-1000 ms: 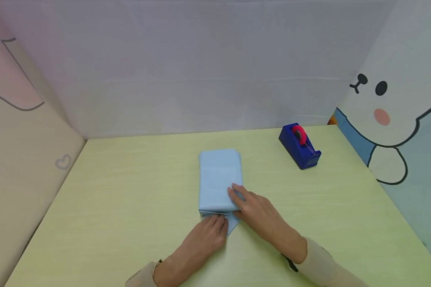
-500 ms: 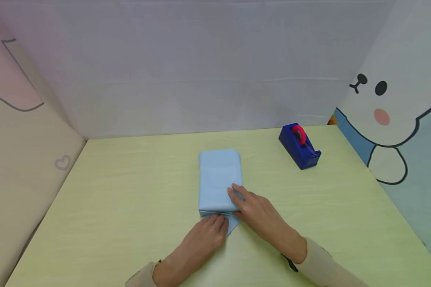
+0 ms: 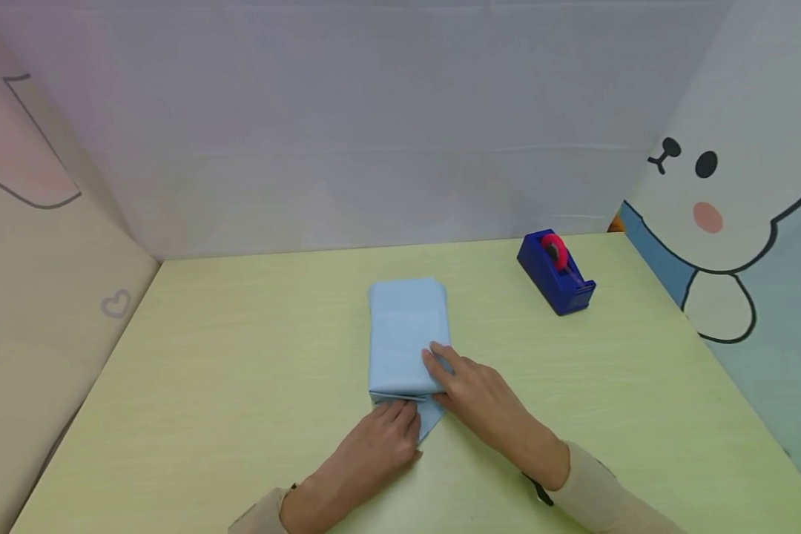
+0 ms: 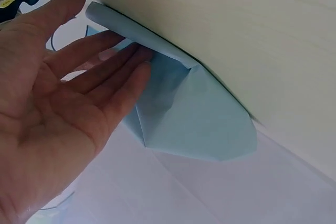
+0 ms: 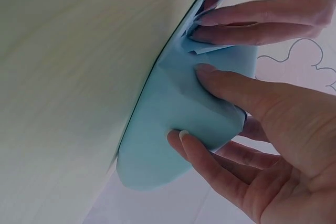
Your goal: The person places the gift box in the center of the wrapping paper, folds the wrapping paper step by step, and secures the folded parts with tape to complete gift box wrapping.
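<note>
A package wrapped in light blue paper lies at the middle of the table, its long side pointing away from me. Paper at its near end is folded, and a pointed flap sticks out toward me. My left hand presses its nearly straight fingertips into the folds at that end; its thumb stands off the paper, as the left wrist view shows. My right hand grips the near right corner, fingers on the top and thumb against the near end.
A dark blue tape dispenser with a red-rimmed roll stands at the back right of the pale wooden table. A pale cloth wall closes off the back, and printed panels stand at the sides.
The left hand has shifted slightly left and toward me, its thumb moving away from the fingers and the flap. A little more of the flap shows. The right hand and package hold still.
</note>
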